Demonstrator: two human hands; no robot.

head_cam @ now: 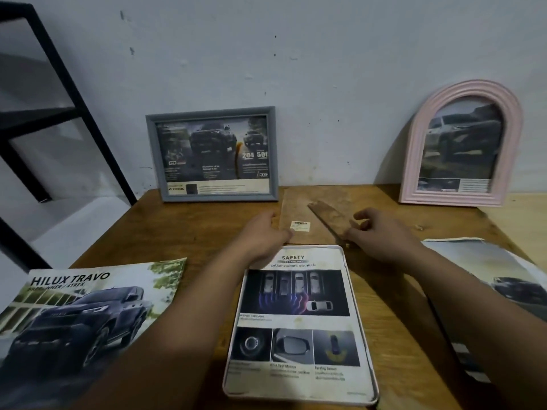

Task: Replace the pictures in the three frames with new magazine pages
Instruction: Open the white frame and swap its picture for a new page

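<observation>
Backing board (299, 214) flat on the desk (207, 229), just far of the white frame (300, 324), long axis near-to-far, between both hands: left hand (263, 235) loosely open at its left edge, right hand (376, 232) fingers pinching the stand flap (328, 216), equally near.

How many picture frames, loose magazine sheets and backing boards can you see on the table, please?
Picture frames: 3, grey frame, pink arched frame, white frame lying flat.
Loose magazine sheets: 2, truck cover, sheet at right.
Backing boards: 1, brown backing board.
Total: 6
</observation>
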